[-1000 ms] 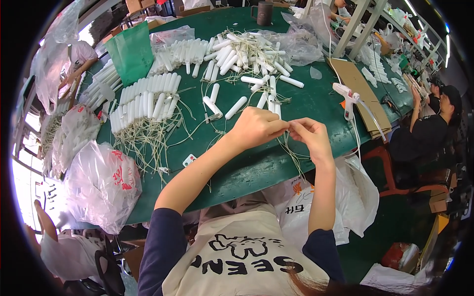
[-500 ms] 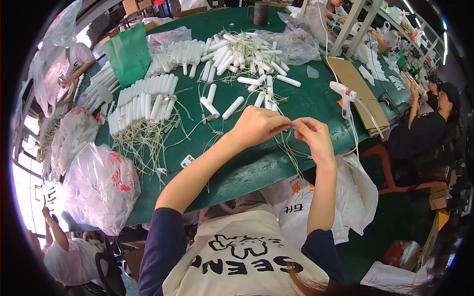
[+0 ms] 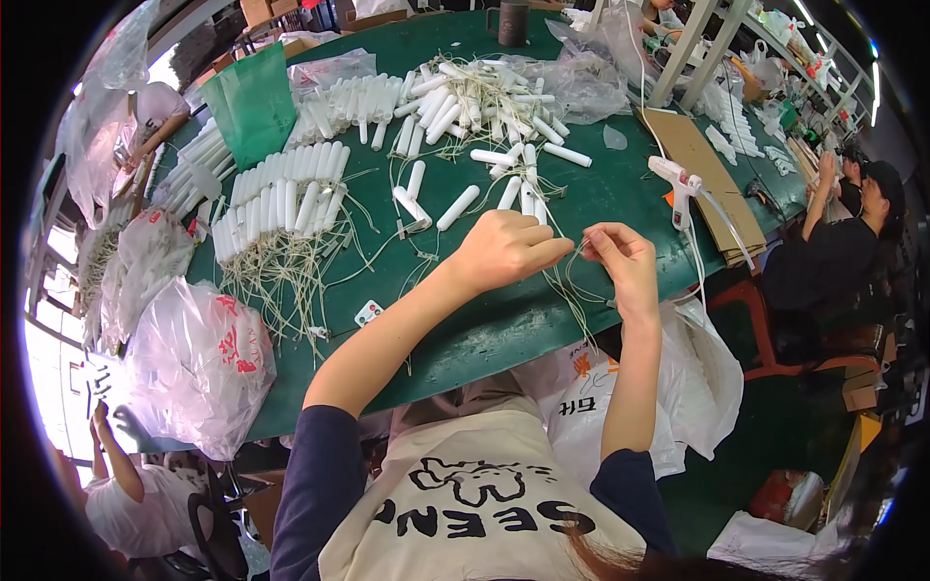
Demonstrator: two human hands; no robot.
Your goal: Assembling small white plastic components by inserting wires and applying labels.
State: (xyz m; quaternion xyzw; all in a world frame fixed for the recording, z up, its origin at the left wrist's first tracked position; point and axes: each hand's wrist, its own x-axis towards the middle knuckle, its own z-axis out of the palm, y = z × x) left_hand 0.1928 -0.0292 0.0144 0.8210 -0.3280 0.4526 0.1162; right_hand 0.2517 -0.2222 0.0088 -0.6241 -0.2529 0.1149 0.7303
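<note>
Left hand (image 3: 504, 250) and right hand (image 3: 620, 261) meet above the near edge of the green table (image 3: 484, 334), fingers pinched narrow on thin pale wires (image 3: 573, 290) that trail down over that edge. White tubes (image 3: 281, 198) lie in rows toward the left edge and loose at the centre; a glue gun (image 3: 678, 184) stands near the right edge.

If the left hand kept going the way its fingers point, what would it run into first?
The left hand points rightward at the right hand, whose fingertips pinch thin wires between them. It would likely meet those fingertips first, though depth is uncertain.
</note>
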